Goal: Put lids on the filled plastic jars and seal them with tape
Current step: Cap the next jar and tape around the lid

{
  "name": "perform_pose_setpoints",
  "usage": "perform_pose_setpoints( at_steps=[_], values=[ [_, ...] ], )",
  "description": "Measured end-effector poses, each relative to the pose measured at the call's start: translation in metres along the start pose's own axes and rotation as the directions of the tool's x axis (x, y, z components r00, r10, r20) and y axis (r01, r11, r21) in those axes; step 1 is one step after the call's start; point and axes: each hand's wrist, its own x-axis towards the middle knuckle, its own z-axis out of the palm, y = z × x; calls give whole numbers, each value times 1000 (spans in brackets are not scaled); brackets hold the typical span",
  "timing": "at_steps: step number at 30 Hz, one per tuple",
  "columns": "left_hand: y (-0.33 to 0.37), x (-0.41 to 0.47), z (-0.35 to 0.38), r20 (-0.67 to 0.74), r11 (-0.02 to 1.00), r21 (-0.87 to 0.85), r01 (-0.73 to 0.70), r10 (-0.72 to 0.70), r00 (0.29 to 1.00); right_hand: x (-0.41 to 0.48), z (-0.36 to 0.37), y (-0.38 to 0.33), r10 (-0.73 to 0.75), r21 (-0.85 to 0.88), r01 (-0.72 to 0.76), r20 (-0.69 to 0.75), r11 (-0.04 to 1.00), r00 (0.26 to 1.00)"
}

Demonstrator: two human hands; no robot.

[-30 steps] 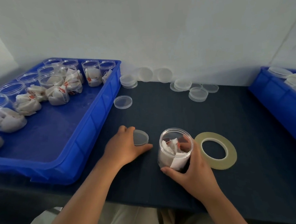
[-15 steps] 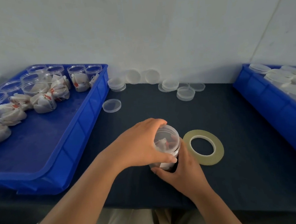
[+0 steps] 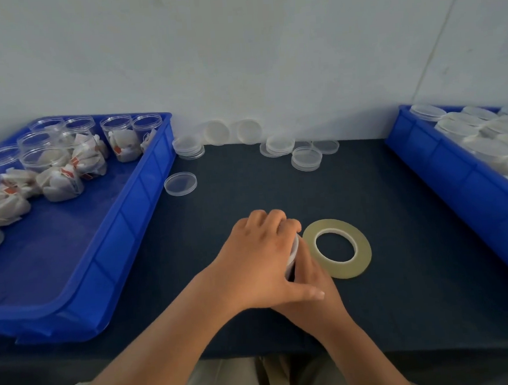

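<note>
Dark table [image 3: 398, 212]: 1 jar [image 3: 293, 257], left hand [image 3: 260, 258] curled over its top, right hand [image 3: 310, 281] gripping its side; 1 tape roll [image 3: 342, 269] flat, just beside right hand.

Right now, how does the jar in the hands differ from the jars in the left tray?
The held jar stands on the table; the tray jars sit in the left tray. Both hands grip the held jar, the left hand over its top, the right hand at its side; the tray jars are untouched. The tray jars are lidless; the held jar's top is hidden.
</note>
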Motion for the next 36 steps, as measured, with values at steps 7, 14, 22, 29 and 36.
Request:
perform_pose_setpoints(
  at_steps=[7,14,22,29,36],
  values=[
    [-14,6,3,-167,956,-258,-137,96,981,2,-2,-3,-9,-22,9,-9,1000,1000],
    [-47,7,0,-109,860,-468,-203,172,979,1,-11,-3,7,168,-11,28,986,1000],
    [-45,-34,-16,247,857,-490,160,-40,968,0,-3,-1,17,128,-16,-7,992,1000],
    [36,6,1,-70,943,-48,328,-331,941,-1,-2,-7,-62,-114,60,-12,992,998],
    [-8,4,12,-111,993,-117,-25,12,994,3,-7,-3,-33,65,31,26,997,999]
  ],
)
